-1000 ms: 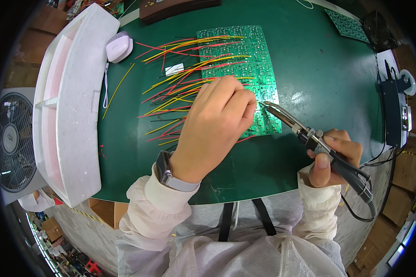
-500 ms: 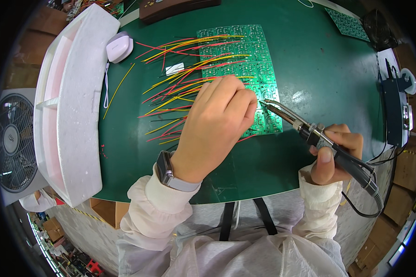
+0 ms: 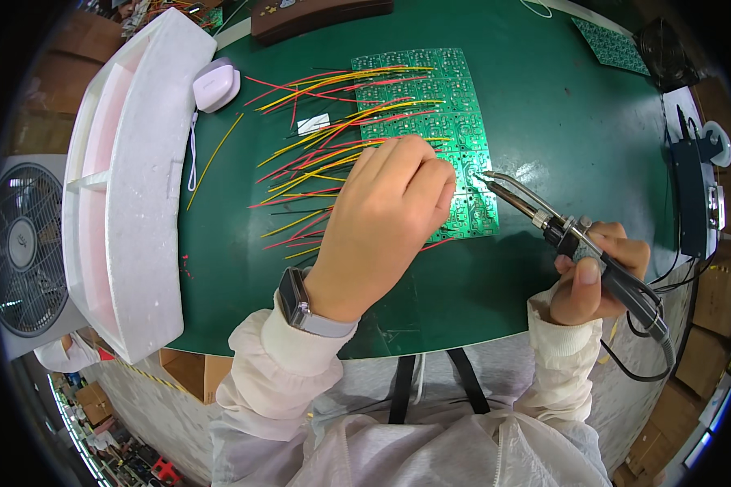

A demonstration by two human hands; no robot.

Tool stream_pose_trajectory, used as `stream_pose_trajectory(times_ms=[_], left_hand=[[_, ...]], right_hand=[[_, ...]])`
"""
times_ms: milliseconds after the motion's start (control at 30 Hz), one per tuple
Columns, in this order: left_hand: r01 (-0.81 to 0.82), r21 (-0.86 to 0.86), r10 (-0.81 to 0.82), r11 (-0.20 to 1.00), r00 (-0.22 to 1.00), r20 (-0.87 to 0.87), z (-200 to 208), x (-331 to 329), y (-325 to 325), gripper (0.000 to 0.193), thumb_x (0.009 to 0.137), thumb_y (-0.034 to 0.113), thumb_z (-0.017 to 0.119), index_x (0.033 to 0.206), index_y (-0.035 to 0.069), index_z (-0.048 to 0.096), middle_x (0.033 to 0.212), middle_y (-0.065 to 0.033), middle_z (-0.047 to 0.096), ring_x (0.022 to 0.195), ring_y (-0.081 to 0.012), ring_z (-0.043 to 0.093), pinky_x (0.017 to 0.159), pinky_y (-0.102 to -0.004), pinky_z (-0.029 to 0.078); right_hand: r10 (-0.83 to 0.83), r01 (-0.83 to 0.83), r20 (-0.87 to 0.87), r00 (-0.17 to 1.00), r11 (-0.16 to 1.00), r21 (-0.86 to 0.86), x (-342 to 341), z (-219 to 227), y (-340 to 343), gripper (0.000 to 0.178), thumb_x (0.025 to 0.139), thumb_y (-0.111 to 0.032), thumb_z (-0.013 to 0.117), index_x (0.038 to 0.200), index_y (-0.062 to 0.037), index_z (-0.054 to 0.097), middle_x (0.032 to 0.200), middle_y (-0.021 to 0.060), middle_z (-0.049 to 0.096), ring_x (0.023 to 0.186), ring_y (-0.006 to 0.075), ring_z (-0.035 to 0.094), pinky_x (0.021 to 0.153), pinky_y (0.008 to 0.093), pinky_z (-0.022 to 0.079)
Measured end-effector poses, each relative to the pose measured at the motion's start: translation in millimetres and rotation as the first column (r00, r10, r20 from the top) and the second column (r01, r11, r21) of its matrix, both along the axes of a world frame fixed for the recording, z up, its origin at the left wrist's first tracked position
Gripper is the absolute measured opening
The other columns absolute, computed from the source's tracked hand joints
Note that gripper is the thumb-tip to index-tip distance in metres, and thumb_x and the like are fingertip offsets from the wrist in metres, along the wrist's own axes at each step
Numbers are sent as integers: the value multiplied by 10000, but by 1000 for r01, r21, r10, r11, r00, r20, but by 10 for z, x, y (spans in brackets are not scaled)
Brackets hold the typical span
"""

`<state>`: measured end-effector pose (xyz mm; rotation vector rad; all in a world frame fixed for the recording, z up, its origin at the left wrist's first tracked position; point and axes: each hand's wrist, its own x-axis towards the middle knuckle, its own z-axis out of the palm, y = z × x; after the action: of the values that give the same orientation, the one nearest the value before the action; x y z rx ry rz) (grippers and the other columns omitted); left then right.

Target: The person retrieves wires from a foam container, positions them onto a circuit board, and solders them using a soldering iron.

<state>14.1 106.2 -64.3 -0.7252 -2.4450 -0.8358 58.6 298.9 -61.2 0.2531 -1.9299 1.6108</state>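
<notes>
In the head view, your left hand (image 3: 386, 219) presses curled fingers on the green printed circuit board (image 3: 430, 105) mid-mat; what they pinch, you cannot tell. Your right hand (image 3: 594, 272) grasps the black-handled soldering iron (image 3: 577, 239); steady its tip at the board's right edge.

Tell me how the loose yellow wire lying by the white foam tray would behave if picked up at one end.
The yellow wire looks thin and long, so it would probably droop and weigh almost nothing. It lies nearly straight on the green mat, so it may hold some shape. Its smooth insulation could slip from a loose pinch.
</notes>
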Motion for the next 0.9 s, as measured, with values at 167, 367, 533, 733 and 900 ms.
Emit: stream_pose_trajectory(times_ms=[167,367,533,733,900], left_hand=[[18,32,-18,999,1000,19,-5,-48,2,182,613,-50,622,742,28,519,751,-67,489,701,-224,509,633,-308,405],[13,28,-14,1000,1000,24,-14,-192,-36,147,648,-20,615,741,42,520,763,-59,498,701,-213,496,636,-296,379],[-79,29,79,996,997,-8,142,-177,-136,68,724,74,606,770,49,562,786,-44,522,767,-214,496,700,-297,368],[-591,-115,588,798,806,-61,198,-264,-1207,119,761,87,581,871,42,572,760,-70,528,702,-191,485,660,-288,394],[-574,-168,584,802,811,19,-1,-330,-1375,93,739,61,596,813,32,547,730,-86,493,712,-246,481,644,-343,375]], right_hand=[[-57,58,12,998,998,-38,-26,30,3,373,747,-308,628,815,-14,409,584,88,483,452,100,452,440,202,368],[-86,85,-7,996,992,-96,-60,23,-32,344,741,-278,624,798,-3,426,584,88,481,446,102,453,425,198,362],[-105,101,-25,994,987,-128,-65,-12,-1,313,739,-245,620,790,7,441,589,85,480,437,99,450,413,198,360],[-111,110,2,994,979,-170,-30,15,-12,309,736,-231,626,797,11,444,595,80,477,437,93,448,397,190,355],[-101,101,7,995,981,-163,-42,-3,9,316,738,-239,628,812,10,448,611,82,479,440,98,449,414,200,368]])
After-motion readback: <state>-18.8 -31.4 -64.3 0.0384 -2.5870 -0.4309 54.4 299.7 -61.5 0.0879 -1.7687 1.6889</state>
